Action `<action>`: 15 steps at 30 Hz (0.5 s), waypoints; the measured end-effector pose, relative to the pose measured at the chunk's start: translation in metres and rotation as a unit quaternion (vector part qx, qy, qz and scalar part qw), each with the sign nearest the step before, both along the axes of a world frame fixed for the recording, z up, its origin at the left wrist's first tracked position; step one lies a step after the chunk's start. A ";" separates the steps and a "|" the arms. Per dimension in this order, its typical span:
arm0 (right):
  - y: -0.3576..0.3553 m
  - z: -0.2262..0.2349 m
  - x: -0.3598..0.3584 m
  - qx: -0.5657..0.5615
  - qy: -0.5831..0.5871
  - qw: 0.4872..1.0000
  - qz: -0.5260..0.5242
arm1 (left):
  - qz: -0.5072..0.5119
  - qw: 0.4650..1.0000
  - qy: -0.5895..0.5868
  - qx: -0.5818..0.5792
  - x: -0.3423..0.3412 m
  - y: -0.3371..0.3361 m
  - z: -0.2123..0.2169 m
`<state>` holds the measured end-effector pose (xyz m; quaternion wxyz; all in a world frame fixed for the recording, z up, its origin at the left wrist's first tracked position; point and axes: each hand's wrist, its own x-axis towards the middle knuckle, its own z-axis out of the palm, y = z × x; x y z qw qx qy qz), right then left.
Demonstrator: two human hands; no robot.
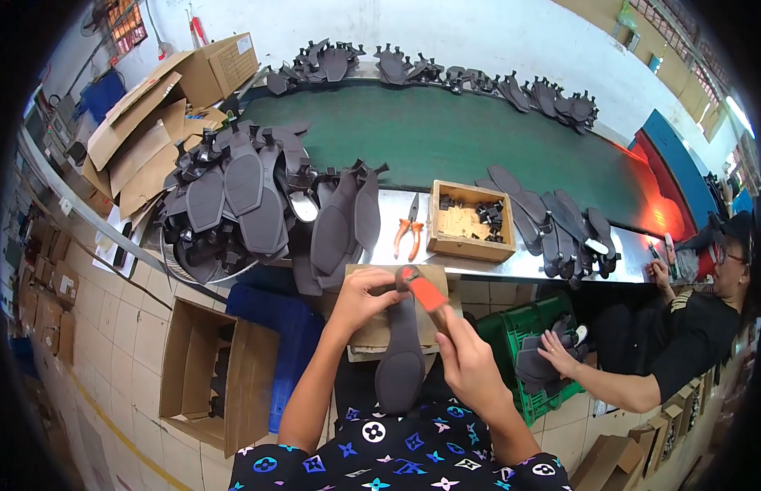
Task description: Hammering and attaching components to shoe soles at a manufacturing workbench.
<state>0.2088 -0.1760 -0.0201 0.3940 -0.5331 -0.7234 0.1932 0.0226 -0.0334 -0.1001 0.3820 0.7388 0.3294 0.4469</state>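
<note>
On a small wooden block (372, 331), the left hand (360, 299) presses the dark grey shoe sole (399, 360), fingers closed on its top end. The right hand (466, 360) is clamped on an orange-handled hammer (425, 290) beside it.

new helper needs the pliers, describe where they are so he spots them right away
Find the long green conveyor belt; a shiny metal shelf runs along its near edge. The pliers lie there just left of the small wooden box, the only orange-handled thing among dark shoe soles.

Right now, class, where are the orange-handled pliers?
In the head view, the orange-handled pliers lie on the metal bench top, just left of the small wooden box and right of the dark sole pile.
</note>
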 end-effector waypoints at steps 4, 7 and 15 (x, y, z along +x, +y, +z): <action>0.001 0.007 0.002 0.031 -0.022 0.999 -0.012 | -0.016 0.999 0.006 -0.049 -0.003 0.000 0.000; -0.013 0.037 0.008 0.142 0.006 0.990 -0.013 | 0.010 0.998 0.056 -0.037 -0.004 -0.003 0.002; -0.001 0.018 -0.004 0.037 -0.016 0.999 -0.029 | 0.043 0.962 0.270 0.004 -0.013 -0.018 0.000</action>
